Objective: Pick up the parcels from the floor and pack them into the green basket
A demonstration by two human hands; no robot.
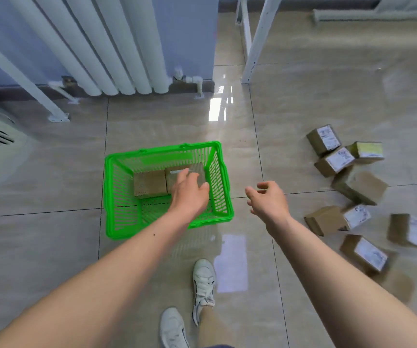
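A person leans over a bright green plastic slatted basket (117, 197) standing on glossy beige floor tiles (51, 242). Two brown cardboard parcels sit side by side on the basket's bottom, toward its far wall — a plain one (149, 183) on the left and a second parcel (177, 175) just beside it on the right. The left hand (189, 192) reaches down over the second parcel, fingers spread on its top and thumb at its right edge; whether it grips the box or only rests on it cannot be told. The right hand (269, 199) hangs over bare floor just right of the basket, fingers loosely apart and holding nothing. Further right, well apart from the basket, a scatter of brown cardboard parcels with white labels (348, 182) lies on the tiles. White sneakers (203, 285) show at the bottom; a white radiator (117, 46) lines the wall behind.
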